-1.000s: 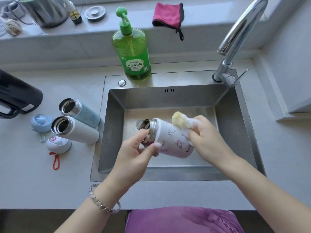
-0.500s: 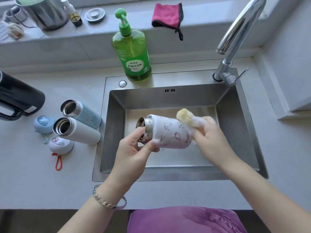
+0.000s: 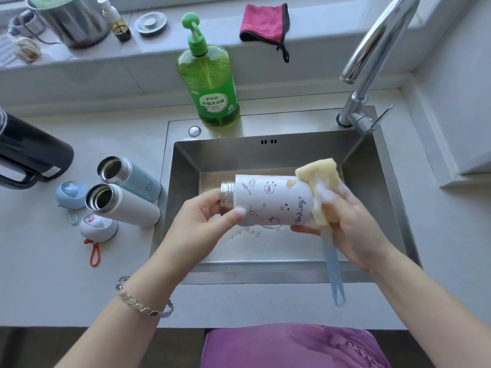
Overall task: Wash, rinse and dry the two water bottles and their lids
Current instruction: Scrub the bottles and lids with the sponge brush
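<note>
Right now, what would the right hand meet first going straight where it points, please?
Probably the base of the printed white bottle, pressed by the sponge brush the right hand grips.

A pink cloth (image 3: pixel 263 22), steel pot (image 3: pixel 71 25) and drain stopper (image 3: pixel 150 23) sit on the windowsill (image 3: pixel 332 41); a black jug (image 3: pixel 32 155) is on the worktop (image 3: pixel 53 288).

Printed bottle (image 3: pixel 273 200): white with small drawings, steel neck, lidless; lying level over the sink (image 3: pixel 186 166), mouth pointing left; left hand (image 3: pixel 202 221) gripping its neck, right hand (image 3: pixel 353 229) pressing a sudsy sponge (image 3: pixel 321 187) against its base.
Blue bottle (image 3: pixel 138 180): lidless, lying on its side on the counter (image 3: pixel 39 261) left of the sink, mouth pointing left.
White bottle (image 3: pixel 130 208): lidless, lying parallel just beside the blue bottle, on its near side.
Blue lid (image 3: pixel 71 193): sitting left of the white bottle's mouth.
White lid (image 3: pixel 98 227): red loop trailing near; sitting by the white bottle's near side.
</note>
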Demonstrator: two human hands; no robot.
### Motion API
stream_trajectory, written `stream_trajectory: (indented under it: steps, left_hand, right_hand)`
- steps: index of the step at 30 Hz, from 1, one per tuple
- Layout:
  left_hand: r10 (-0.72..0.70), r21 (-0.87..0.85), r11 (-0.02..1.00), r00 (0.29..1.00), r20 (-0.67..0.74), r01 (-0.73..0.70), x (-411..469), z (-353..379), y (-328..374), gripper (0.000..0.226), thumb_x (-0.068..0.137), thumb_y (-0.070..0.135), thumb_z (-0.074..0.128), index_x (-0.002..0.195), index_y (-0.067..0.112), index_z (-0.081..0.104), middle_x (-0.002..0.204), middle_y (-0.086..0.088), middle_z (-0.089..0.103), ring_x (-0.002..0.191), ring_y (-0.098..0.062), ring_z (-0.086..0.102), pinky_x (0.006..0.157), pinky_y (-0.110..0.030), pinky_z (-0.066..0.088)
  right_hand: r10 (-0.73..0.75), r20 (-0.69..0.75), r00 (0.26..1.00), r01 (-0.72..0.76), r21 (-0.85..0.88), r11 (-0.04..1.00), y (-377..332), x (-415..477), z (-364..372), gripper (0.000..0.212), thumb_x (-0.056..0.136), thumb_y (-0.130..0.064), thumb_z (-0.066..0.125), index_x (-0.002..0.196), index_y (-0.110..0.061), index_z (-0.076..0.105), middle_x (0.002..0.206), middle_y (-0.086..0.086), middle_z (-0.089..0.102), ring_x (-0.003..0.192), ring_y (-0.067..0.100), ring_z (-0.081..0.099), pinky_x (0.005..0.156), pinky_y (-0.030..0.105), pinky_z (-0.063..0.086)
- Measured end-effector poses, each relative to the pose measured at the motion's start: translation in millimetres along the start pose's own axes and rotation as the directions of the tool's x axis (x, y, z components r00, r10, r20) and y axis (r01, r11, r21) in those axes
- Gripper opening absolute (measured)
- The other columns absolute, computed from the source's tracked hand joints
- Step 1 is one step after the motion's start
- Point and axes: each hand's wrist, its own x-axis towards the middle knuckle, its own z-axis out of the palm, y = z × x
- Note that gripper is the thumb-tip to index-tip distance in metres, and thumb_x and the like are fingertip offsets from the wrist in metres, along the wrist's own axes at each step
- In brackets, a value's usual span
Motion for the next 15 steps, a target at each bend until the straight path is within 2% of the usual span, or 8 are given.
stream_trajectory:
  steps: [2, 4, 5, 7, 9, 11, 13, 15]
  left_hand:
    - [-0.137, -0.192, 0.971, 0.990, 0.038, 0.142, 1, -2, 2, 0.026, 0.078, 0.002, 0.069, 0.102, 0.011, 0.067, 0.098, -0.007, 0.072, 0.094, -0.020, 0.066, 0.079, -0.039, 0.057]
    - [-0.193, -0.324, 0.928, 0.981, 0.004, 0.184, 1, -1, 5, 0.028, 0.076, 0.010, 0.068, 0.102, 0.001, 0.066, 0.100, -0.014, 0.069, 0.095, -0.025, 0.062, 0.078, -0.042, 0.058]
    - [-0.183, -0.331, 0.931, 0.982, -0.051, 0.156, 0, 1, 6, 0.026, 0.078, 0.014, 0.065, 0.099, -0.001, 0.066, 0.098, -0.016, 0.068, 0.094, -0.026, 0.061, 0.079, -0.041, 0.058]
    - [-0.092, -0.246, 0.968, 0.979, -0.184, 0.044, -3, 7, 2, 0.015, 0.082, 0.014, 0.065, 0.091, 0.003, 0.069, 0.094, -0.018, 0.069, 0.089, -0.032, 0.063, 0.084, -0.043, 0.055]
    - [0.022, -0.121, 0.991, 0.975, -0.220, -0.050, -9, 14, -3, 0.022, 0.076, 0.028, 0.069, 0.088, 0.009, 0.070, 0.093, -0.027, 0.065, 0.092, -0.044, 0.059, 0.089, -0.053, 0.048]
    - [0.092, -0.049, 0.993, 0.974, -0.207, -0.104, -15, 18, -6, 0.034, 0.071, 0.039, 0.066, 0.088, 0.010, 0.068, 0.092, -0.033, 0.059, 0.089, -0.046, 0.057, 0.087, -0.058, 0.045]
    - [0.158, 0.009, 0.987, 0.964, -0.212, -0.160, -17, 18, -5, 0.025, 0.072, 0.034, 0.067, 0.083, 0.012, 0.069, 0.087, -0.028, 0.062, 0.084, -0.041, 0.060, 0.081, -0.050, 0.050]
    - [0.199, 0.049, 0.980, 0.958, -0.207, -0.193, -18, 19, -4, 0.019, 0.073, 0.026, 0.067, 0.079, 0.008, 0.069, 0.080, -0.022, 0.064, 0.073, -0.030, 0.062, 0.071, -0.042, 0.051]
  right_hand:
    - [-0.113, 0.015, 0.994, 0.114, -0.091, 0.989, 1, -3, 1, 0.028, 0.084, -0.017, 0.050, 0.107, -0.024, 0.064, 0.068, -0.004, 0.058, 0.067, 0.009, 0.057, 0.065, 0.033, 0.057]
    - [-0.221, 0.080, 0.972, 0.234, -0.228, 0.945, 4, -7, 3, 0.027, 0.086, -0.017, 0.049, 0.104, -0.023, 0.068, 0.076, 0.011, 0.051, 0.064, 0.013, 0.048, 0.062, 0.028, 0.051]
    - [-0.258, 0.111, 0.960, 0.280, -0.313, 0.908, 7, -8, 3, 0.024, 0.088, -0.019, 0.051, 0.105, -0.022, 0.068, 0.081, 0.010, 0.051, 0.065, 0.012, 0.045, 0.063, 0.027, 0.046]
    - [-0.301, 0.113, 0.947, 0.316, -0.499, 0.807, 17, -9, 5, 0.028, 0.086, -0.033, 0.054, 0.110, -0.029, 0.067, 0.105, -0.005, 0.058, 0.085, 0.006, 0.054, 0.077, 0.024, 0.046]
    - [-0.373, 0.122, 0.920, 0.348, -0.695, 0.629, 27, -11, 13, 0.035, 0.084, -0.042, 0.048, 0.117, -0.042, 0.058, 0.131, -0.008, 0.044, 0.114, 0.010, 0.047, 0.094, 0.023, 0.043]
    - [-0.441, 0.157, 0.884, 0.369, -0.813, 0.450, 28, -11, 22, 0.039, 0.087, -0.045, 0.041, 0.125, -0.048, 0.043, 0.132, -0.012, 0.036, 0.118, 0.015, 0.035, 0.096, 0.015, 0.032]
    - [-0.472, 0.085, 0.878, 0.303, -0.861, 0.409, 22, -5, 23, 0.035, 0.087, -0.050, 0.037, 0.119, -0.047, 0.052, 0.125, -0.012, 0.040, 0.113, 0.015, 0.028, 0.097, 0.013, 0.024]
    - [-0.460, 0.021, 0.888, 0.264, -0.842, 0.471, 17, 3, 24, 0.030, 0.086, -0.054, 0.034, 0.103, -0.051, 0.059, 0.111, -0.016, 0.043, 0.105, 0.014, 0.029, 0.097, 0.013, 0.021]
